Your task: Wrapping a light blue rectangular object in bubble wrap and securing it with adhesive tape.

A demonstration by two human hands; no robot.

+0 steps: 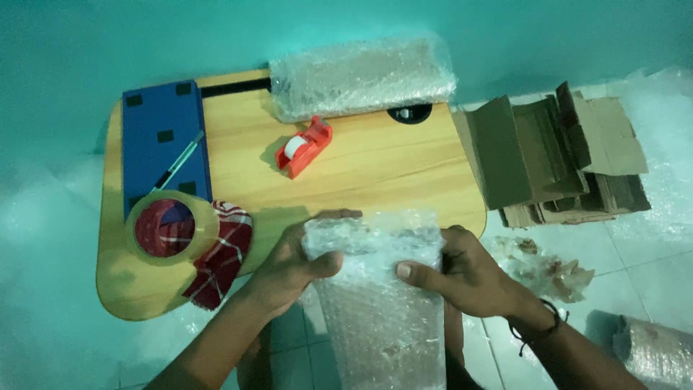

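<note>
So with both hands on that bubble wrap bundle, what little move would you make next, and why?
Probably reach the right hand for the red tape dispenser. Both hands pinch the top of the bubble wrap bundle, the left hand gripping its edge. No tape shows on the wrap, and the dispenser lies on the wooden table just beyond the bundle.

A teal wall (108, 36) fills the far side, and its colour tints the light. The floor (635, 267) is pale tile with thin grout lines, clearest at the right. A low wooden table (375, 173) with rounded corners stands against the wall; it has a black slot (234, 88) along its far edge and a round black hole (409, 113) at its far right. The light is soft and dim, with faint shadows on the tabletop.
</note>
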